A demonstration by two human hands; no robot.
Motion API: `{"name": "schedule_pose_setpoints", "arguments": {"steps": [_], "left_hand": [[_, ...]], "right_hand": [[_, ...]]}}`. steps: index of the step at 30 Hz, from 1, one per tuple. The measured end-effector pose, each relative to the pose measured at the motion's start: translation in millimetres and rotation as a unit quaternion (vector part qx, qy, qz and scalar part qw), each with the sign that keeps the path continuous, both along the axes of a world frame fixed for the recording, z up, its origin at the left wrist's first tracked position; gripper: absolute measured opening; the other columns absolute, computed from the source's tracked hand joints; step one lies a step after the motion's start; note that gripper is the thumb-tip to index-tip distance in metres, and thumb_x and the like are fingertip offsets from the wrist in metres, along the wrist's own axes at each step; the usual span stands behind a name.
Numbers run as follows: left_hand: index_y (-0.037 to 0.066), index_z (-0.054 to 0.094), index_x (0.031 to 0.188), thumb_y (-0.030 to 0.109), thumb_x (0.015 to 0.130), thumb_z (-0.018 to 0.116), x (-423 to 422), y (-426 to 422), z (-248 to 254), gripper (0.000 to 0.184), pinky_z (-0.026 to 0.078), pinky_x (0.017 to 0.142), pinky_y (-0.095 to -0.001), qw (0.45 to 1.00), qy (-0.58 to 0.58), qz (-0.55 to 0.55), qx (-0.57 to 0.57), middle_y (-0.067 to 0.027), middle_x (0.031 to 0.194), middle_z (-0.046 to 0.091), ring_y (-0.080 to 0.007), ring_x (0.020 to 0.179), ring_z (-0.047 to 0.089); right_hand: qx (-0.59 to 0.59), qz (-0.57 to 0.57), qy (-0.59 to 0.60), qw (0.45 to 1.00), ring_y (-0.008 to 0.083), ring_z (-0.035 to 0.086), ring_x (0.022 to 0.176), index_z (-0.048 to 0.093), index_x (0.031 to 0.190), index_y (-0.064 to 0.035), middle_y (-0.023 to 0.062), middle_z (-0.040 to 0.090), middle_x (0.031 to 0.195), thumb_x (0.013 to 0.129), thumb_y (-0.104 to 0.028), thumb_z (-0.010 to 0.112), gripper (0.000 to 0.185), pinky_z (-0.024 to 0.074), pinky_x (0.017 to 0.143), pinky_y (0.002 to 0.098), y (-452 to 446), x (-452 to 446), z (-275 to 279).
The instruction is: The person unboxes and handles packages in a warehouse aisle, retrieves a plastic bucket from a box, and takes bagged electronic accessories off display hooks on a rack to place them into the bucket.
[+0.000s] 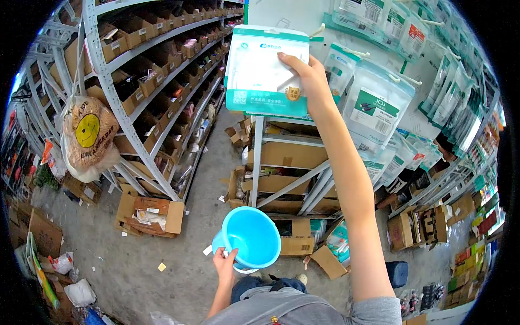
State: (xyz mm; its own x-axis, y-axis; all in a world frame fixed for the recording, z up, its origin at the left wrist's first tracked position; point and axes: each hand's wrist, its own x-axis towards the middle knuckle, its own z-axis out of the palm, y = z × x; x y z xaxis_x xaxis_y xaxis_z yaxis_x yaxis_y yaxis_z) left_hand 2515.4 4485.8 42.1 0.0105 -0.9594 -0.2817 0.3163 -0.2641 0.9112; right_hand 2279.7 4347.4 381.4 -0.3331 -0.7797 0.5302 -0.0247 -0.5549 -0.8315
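Note:
My right hand (307, 77) is closed on the right edge of a white and green packet (254, 81), thumb across its front. A white hook tip shows by the packet's top right corner; whether the packet still hangs on it I cannot tell. Lower down, my left hand (223, 264) grips the near left rim of a light blue bucket (254, 238), which is tilted in front of my legs. No contents are visible inside the bucket. Beside my right forearm hangs a larger packet labelled JC33 (374, 108).
Shelves of small cardboard bins (162, 76) run along the left. A smiley-face plastic bag (89, 135) hangs from their post. An open carton (149, 216) and a box with teal packets (338, 244) stand on the floor. More green packets (455, 86) hang at right.

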Motion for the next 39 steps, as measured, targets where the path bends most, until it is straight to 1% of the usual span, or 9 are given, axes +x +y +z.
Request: {"name": "schedule_pose_setpoints", "arguments": {"steps": [8,10,14,19,21,25,28,37,39], "left_hand": [[0.003,0.048,0.075,0.005,0.065,0.06,-0.8,-0.7,9.5,0.016,0.036,0.047,-0.0216,1.0,-0.022,-0.013,-0.016,-0.0012,0.062,0.049,-0.0084,0.053,0.046],[0.002,0.048,0.074,0.005,0.065,0.06,-0.4,-1.5,9.3,0.016,0.036,0.047,-0.0215,0.999,-0.027,-0.018,-0.017,-0.001,0.062,0.049,-0.0083,0.053,0.045],[0.002,0.048,0.075,0.005,0.064,0.061,5.0,1.8,-11.1,0.016,0.035,0.047,-0.0213,0.998,-0.053,-0.027,-0.021,-0.0012,0.062,0.049,-0.0079,0.053,0.045],[0.002,0.05,0.075,0.005,0.064,0.06,3.7,2.5,-17.3,0.016,0.034,0.048,-0.0204,0.996,-0.075,-0.023,-0.031,-0.0014,0.063,0.05,-0.0076,0.053,0.045],[0.001,0.047,0.077,0.005,0.062,0.064,5.2,1.3,-22.5,0.023,0.038,0.044,-0.021,0.998,-0.06,-0.016,-0.022,-0.0005,0.061,0.046,-0.0074,0.051,0.044],[0.0,0.047,0.077,0.006,0.062,0.064,5.7,2.8,-16.0,0.023,0.038,0.044,-0.0217,0.998,-0.051,-0.021,-0.024,-0.0015,0.062,0.046,-0.0083,0.052,0.044],[0.0,0.047,0.076,0.006,0.062,0.063,7.1,3.2,-15.3,0.022,0.039,0.043,-0.022,0.999,-0.049,-0.007,-0.008,-0.0032,0.065,0.047,-0.0091,0.053,0.046],[0.001,0.047,0.076,0.005,0.062,0.063,7.8,0.5,-13.6,0.021,0.04,0.043,-0.0218,0.998,-0.056,-0.019,0.001,-0.0048,0.068,0.05,-0.0102,0.053,0.047],[0.001,0.048,0.075,0.006,0.064,0.06,4.9,1.7,-11.6,0.017,0.034,0.043,-0.0225,0.998,-0.066,-0.01,-0.008,-0.0033,0.062,0.05,-0.0101,0.051,0.046]], "right_hand": [[0.002,-0.003,0.009,1.0,0.0152,0.055,0.068,0.053,0.087,0.0051,0.0111,0.057,0.081,0.067,-0.013,0.061,0.028,0.0434,0.061,0.0247,-3.8,1.2,-2.1],[0.006,0.003,0.037,0.999,0.0146,0.055,0.07,0.052,0.09,0.0035,0.0094,0.057,0.08,0.068,-0.019,0.062,0.033,0.0426,0.063,0.0234,-8.3,-1.4,-4.1],[0.002,-0.029,0.026,0.999,0.016,0.056,0.071,0.054,0.087,0.0054,0.0125,0.058,0.081,0.066,-0.012,0.061,0.028,0.0439,0.062,0.0254,-25.9,-9.0,-8.1],[-0.051,-0.058,0.031,0.997,0.0174,0.056,0.072,0.054,0.084,0.0058,0.0122,0.059,0.081,0.065,-0.011,0.06,0.026,0.0429,0.065,0.0267,-54.8,-17.6,-16.5],[-0.102,-0.053,0.048,0.992,0.017,0.055,0.071,0.054,0.083,0.0053,0.0121,0.059,0.08,0.065,-0.011,0.059,0.025,0.0426,0.065,0.027,-57.6,-17.9,-17.9],[-0.118,-0.106,0.062,0.985,0.0163,0.055,0.069,0.055,0.082,0.0036,0.0118,0.059,0.077,0.063,-0.012,0.059,0.024,0.042,0.063,0.0277,-53.0,-21.5,-19.3],[-0.123,-0.08,0.051,0.988,0.0164,0.055,0.069,0.056,0.081,0.0038,0.0124,0.059,0.076,0.065,-0.014,0.059,0.024,0.042,0.062,0.0274,-54.3,-19.5,-19.3],[-0.058,-0.132,0.066,0.987,0.0111,0.053,0.059,0.058,0.073,0.0048,0.0077,0.058,0.066,0.07,-0.021,0.059,0.026,0.0409,0.053,0.0234,-54.6,-24.8,-9.5],[-0.058,-0.162,0.087,0.981,0.0112,0.052,0.058,0.059,0.072,0.0051,0.008,0.058,0.065,0.07,-0.022,0.06,0.027,0.0407,0.053,0.0236,-59.2,-25.7,-9.7]]}}
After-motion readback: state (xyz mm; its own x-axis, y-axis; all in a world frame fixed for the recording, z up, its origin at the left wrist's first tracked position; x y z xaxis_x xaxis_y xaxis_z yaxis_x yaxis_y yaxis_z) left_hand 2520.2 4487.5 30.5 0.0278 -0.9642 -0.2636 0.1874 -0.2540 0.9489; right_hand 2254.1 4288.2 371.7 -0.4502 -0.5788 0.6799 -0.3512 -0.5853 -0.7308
